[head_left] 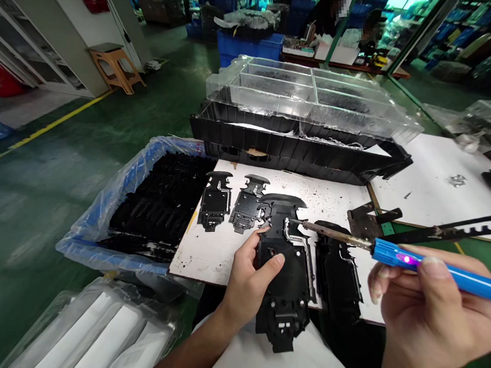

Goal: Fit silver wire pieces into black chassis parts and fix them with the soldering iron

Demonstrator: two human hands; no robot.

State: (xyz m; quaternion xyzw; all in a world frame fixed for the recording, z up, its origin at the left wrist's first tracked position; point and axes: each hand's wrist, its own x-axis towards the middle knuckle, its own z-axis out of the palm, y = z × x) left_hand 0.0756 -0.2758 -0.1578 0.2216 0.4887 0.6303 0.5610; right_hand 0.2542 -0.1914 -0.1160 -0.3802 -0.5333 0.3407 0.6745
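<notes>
Okay, **left hand** (250, 282) is gripping a black molded plastic plate (283, 270), thumb pressing on its face, fingers wrapping behind its left edge. Plate is lying on a white board surface (216, 251), lower end overhanging the board's edge. Right hand (428, 306) is closed around a blue soldering iron (401, 258) in a pen grip, pink LED (406, 259) glowing. Iron's metal shaft is reaching toward the plate's upper right corner; tip is touching or just beside it, can't tell which.

Relative to the plate: two smaller black plates (216, 205) are lying to the left, a third black plate (336, 272) is lying just right, and a metal bracket (366, 221) and black slotted strip (449, 231) are sitting further right. Past its far end, a clear plastic tray (306, 87) is resting on a black tray (296, 143). Left of it, a blue-lined bin (156, 205) is holding piled black parts.
</notes>
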